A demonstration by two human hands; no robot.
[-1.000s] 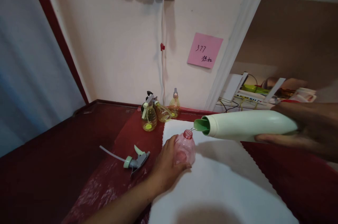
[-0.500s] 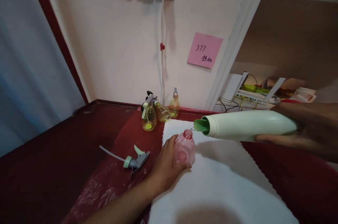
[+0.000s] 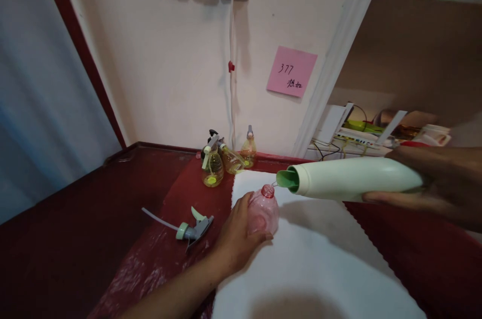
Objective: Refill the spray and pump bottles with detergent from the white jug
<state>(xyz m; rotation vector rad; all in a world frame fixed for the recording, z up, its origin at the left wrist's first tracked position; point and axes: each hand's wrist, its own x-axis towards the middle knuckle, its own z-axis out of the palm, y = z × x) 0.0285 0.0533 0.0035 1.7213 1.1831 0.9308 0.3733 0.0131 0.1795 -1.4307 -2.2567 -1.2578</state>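
Observation:
My left hand (image 3: 239,236) is wrapped around a clear pink spray bottle (image 3: 263,213) without its top, holding it slightly tilted on a white cloth (image 3: 320,264). In my right hand (image 3: 448,188) lies a pale green detergent-like bottle (image 3: 346,177), held nearly level with its green spout just above and right of the pink bottle's open neck. A thin clear stream of liquid runs from the spout to that neck. To the left of my left hand, a grey and green trigger spray head (image 3: 194,228) with its tube rests on the red covering.
Several yellowish spray bottles (image 3: 213,168) stand or lean near the wall behind the cloth. A white cord (image 3: 232,83) hangs from the wall socket down beside them. At the right, a shelf holds a white router (image 3: 357,138) with antennas and cables.
Both hands and both bottles stay almost still. The stream of liquid at the neck looks slightly thinner.

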